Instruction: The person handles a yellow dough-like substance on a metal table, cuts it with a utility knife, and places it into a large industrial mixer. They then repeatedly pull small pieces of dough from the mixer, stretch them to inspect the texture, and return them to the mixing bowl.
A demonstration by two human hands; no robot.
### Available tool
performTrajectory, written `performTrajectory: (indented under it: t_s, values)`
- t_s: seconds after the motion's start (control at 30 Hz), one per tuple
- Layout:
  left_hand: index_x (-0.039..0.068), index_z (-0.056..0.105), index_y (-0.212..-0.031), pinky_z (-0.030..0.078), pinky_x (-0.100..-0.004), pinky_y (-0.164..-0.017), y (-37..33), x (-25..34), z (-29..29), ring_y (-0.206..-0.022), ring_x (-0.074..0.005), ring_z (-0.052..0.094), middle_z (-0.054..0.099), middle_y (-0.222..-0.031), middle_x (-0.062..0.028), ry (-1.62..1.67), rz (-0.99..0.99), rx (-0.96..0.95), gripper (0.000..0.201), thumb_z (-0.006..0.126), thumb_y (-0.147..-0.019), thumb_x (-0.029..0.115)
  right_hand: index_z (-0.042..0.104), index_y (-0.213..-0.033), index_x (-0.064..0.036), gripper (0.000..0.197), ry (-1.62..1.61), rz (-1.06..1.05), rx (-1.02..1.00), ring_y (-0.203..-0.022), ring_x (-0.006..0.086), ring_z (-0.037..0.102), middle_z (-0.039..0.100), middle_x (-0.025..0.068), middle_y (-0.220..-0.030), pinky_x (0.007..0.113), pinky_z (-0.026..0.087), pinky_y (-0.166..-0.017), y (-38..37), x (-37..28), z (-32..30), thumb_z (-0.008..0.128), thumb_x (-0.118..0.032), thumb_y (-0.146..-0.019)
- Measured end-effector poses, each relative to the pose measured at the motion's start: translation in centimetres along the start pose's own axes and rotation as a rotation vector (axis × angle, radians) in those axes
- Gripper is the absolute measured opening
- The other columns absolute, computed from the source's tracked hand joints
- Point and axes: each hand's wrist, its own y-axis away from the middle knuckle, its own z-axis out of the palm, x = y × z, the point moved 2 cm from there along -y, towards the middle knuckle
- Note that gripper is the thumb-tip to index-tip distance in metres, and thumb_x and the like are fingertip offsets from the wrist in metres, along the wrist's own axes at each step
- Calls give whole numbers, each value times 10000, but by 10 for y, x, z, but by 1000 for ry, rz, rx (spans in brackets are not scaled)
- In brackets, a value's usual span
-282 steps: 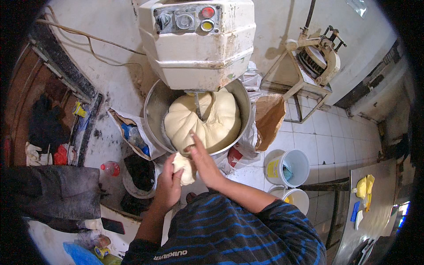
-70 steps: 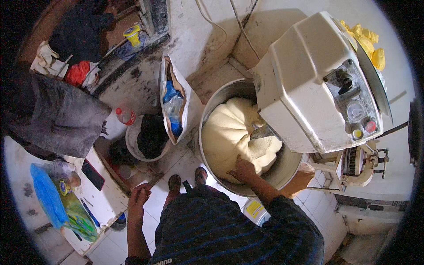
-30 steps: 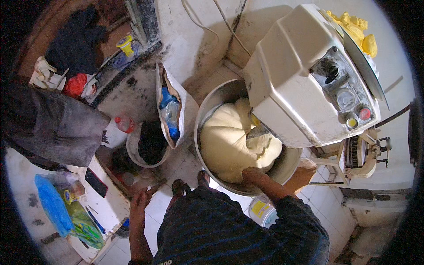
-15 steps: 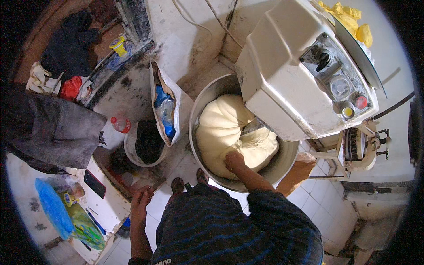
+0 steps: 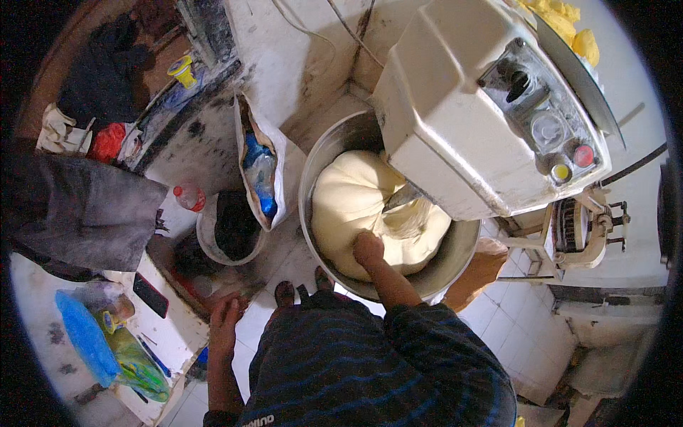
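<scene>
A big mass of pale, smooth dough [image 5: 348, 192] fills much of the round metal mixing bowl [image 5: 307, 206] in front of me. It folds in around the mixer's metal tool [image 5: 403, 196], which reaches down into it. My right hand [image 5: 368, 248] is curled against the near side of the dough, with its fingertips hidden. Over the bowl's far right side leans the white mixer head [image 5: 455, 107], with a knob and red and yellow buttons. My left hand [image 5: 226, 318] hangs low at my left, fingers loosely stretched and nothing in them, near the white table's edge.
Left of the bowl stand an open sack [image 5: 281, 167] and a white bucket [image 5: 206, 238] with dark contents. A phone [image 5: 151, 295] and a blue plastic bag [image 5: 85, 334] lie on the white table [image 5: 171, 329]. Brown cardboard [image 5: 480, 274] sits at the bowl's right.
My right hand has shifted slightly left and up on the dough, and more of it shows. The dough's folds around the tool have changed shape. My left hand stays low.
</scene>
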Motion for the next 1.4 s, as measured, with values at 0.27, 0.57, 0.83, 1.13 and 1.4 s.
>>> performTrajectory:
  t_s: [0.27, 0.57, 0.83, 1.13, 1.4]
  values:
    - [19, 517, -1163, 416, -345, -909, -9, -25, -9, -1015, -213, 561, 595, -1073, -129, 125, -38, -15, 353, 468, -933, 282, 644, -837, -28, 192, 287, -159, -525, -806, 295, 632, 638, 169, -829, 407, 502, -728, 44, 47, -56, 550, -172, -751]
    - [30, 523, -1152, 415, -356, -908, -9, -14, -4, -1019, -220, 556, 593, -1073, -122, 100, -29, -23, 340, 465, -934, 284, 163, -1381, -204, 629, -1479, 686, -202, -861, 337, 588, 468, 222, -1160, 372, 532, -643, 9, -6, -51, 539, -240, -877]
    - [46, 527, -1138, 412, -350, -899, -5, -21, -9, -1002, -213, 556, 595, -1072, -120, 143, -27, 24, 327, 460, -934, 294, 104, -1386, -294, 768, -978, 1040, 99, -1064, 425, 457, 224, 249, -1335, 472, 491, -779, -16, -20, -6, 608, -275, -806]
    - [34, 534, -1145, 428, -324, -871, -7, -3, 4, -1002, -198, 558, 594, -1057, -106, 42, -38, -9, 314, 468, -933, 255, 453, -1243, -59, 686, -510, 779, -89, -1075, 367, 494, 451, 270, -1190, 396, 435, -899, 24, 44, -53, 679, -245, -622]
    - [3, 522, -1151, 431, -316, -883, -17, -13, -11, -1013, -190, 555, 580, -1081, -104, 78, -44, -57, 306, 469, -932, 211, 531, -1188, -122, 598, -256, 727, -59, -1002, 325, 578, 592, 179, -1094, 384, 468, -875, 47, 108, -78, 700, -282, -637]
